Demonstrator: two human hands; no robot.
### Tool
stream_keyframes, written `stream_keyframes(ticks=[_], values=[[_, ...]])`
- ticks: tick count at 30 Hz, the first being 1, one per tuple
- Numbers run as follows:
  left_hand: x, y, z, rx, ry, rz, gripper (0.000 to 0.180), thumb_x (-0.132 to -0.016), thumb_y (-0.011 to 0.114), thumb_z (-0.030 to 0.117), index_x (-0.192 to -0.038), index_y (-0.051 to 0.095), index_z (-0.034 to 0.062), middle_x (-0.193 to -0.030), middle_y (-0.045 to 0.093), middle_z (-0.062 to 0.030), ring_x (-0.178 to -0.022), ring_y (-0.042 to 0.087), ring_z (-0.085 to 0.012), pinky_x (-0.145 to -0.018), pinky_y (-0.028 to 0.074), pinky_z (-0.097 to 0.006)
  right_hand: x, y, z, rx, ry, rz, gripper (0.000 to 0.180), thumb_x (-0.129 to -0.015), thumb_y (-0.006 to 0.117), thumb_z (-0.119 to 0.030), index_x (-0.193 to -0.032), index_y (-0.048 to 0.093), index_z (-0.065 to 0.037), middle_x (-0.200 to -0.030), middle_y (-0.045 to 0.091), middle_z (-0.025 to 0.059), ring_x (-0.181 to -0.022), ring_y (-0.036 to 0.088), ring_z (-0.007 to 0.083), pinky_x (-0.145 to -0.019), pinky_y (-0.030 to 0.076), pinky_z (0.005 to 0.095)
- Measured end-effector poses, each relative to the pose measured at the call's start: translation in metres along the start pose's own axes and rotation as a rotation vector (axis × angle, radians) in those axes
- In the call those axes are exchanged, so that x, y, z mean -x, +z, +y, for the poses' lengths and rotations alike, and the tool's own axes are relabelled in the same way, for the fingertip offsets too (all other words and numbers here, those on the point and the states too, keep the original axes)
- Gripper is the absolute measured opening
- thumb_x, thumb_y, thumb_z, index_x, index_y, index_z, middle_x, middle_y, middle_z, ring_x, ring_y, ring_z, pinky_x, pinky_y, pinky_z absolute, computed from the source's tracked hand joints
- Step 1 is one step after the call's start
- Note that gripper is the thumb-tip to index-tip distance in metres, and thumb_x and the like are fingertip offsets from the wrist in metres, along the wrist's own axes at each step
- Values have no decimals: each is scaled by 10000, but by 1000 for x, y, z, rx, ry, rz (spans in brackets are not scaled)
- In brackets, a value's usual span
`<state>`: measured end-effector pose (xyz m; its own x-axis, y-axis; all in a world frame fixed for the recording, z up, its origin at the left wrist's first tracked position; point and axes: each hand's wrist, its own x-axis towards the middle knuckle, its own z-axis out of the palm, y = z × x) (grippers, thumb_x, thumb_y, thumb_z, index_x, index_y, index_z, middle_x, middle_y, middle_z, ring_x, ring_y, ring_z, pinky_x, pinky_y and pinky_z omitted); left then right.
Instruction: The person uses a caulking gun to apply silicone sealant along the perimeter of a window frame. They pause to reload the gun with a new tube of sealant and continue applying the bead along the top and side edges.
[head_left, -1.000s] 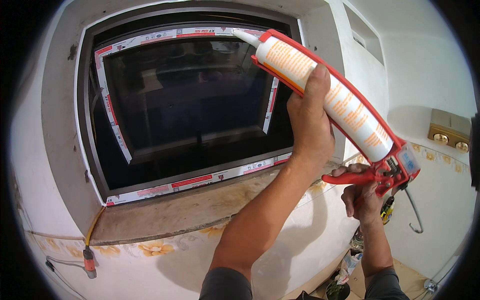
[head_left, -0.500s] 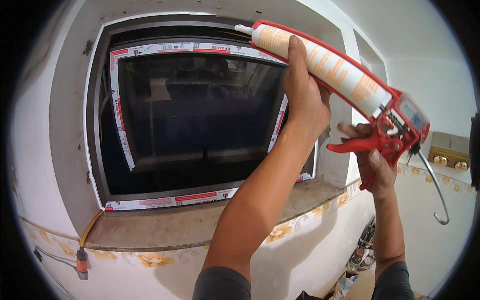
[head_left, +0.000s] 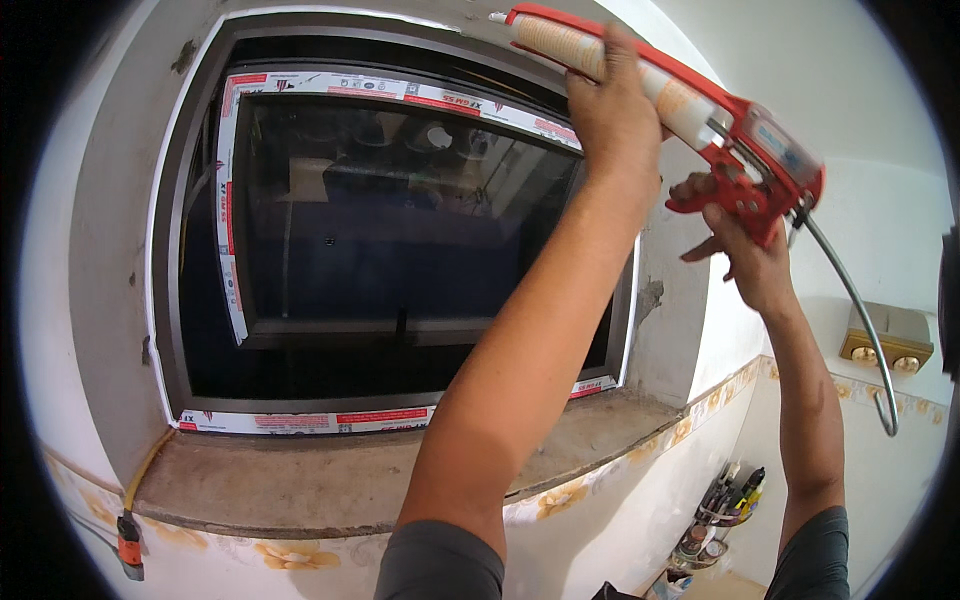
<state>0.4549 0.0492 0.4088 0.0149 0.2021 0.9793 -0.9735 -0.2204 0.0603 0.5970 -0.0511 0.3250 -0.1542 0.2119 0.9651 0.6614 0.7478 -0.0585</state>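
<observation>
Where the grey wall recess opens, a dark window (head_left: 400, 240) in a metal frame still wrapped in red-and-white protective film, above a bare concrete sill (head_left: 330, 480). Raised toward the frame's top right corner, a red caulking gun (head_left: 690, 100) loaded with a sealant cartridge, nozzle at the upper edge of the recess. Left hand (head_left: 615, 110) wrapped shut around the cartridge barrel; right hand (head_left: 740, 245) at the trigger grip, fingers partly curled on it. Near the sill's left end, a small orange fitting (head_left: 130, 545) on a yellow cable.
</observation>
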Motion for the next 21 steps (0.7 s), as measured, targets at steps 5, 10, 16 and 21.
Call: stream_keyframes(ticks=[5, 10, 16, 21], values=[[12, -6, 1, -608, 425, 85, 1144, -1002, 648, 551, -1611, -55, -115, -1556, 177, -422, -1380, 466, -515, -1114, 502, -466, -47, 1, 9, 241, 114, 12, 473, -1008, 693, -398, -1346, 641, -73, -1205, 747, 95, -960, 780, 244, -569, 544, 301], [4, -23, 16, -741, 486, 62, 1063, -1046, 582, 509, -1607, -62, -124, -1582, 155, -445, -1413, 439, -545, -1130, 488, -475, -81, 15, 10, 375, 71, -17, 558, -1006, 642, -483, -1409, 610, -99, -1253, 749, 109, -868, 795, 240, -524, 463, 289], [-12, -30, 30, -745, 445, 112, 994, -1068, 558, 459, -1604, -33, -134, -1525, 279, -414, -1341, 525, -517, -1092, 529, -453, -110, 28, 6, 385, 80, -59, 515, -1013, 638, -411, -1419, 617, -93, -1313, 719, 124, -939, 784, 247, -591, 542, 309], [-22, -48, 40, -809, 389, 44, 986, -1068, 565, 442, -1605, -31, -131, -1516, 303, -397, -1329, 533, -518, -1093, 531, -455, -110, 50, 4, 301, -25, -38, 448, -1027, 641, -317, -1377, 614, -40, -1261, 722, 120, -1047, 743, 250, -769, 655, 365]])
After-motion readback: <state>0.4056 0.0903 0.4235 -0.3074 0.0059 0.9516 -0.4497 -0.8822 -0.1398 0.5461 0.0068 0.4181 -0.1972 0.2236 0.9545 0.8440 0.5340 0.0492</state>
